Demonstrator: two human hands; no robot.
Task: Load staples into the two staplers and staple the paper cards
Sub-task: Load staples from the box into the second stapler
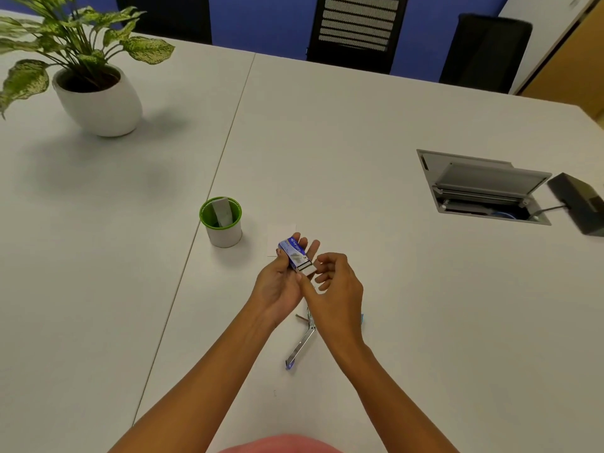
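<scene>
While left hand (pixel 277 284) grips box (pixel 293 252), stapler (pixel 302 341) nearby

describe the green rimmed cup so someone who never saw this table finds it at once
On the white table, follow the seam between the two tabletops toward the person. The cup stands right beside that seam, nearer than the potted plant. It alone is small and white with a bright green rim, a grey strip standing inside.

The staple box (pixel 293 254) in the left hand (pixel 277 286) was of glossy printed card. Just below that hand, the stapler (pixel 302 343) was shiny metal, and the table (pixel 359 152) under it was matt and smooth.
</scene>
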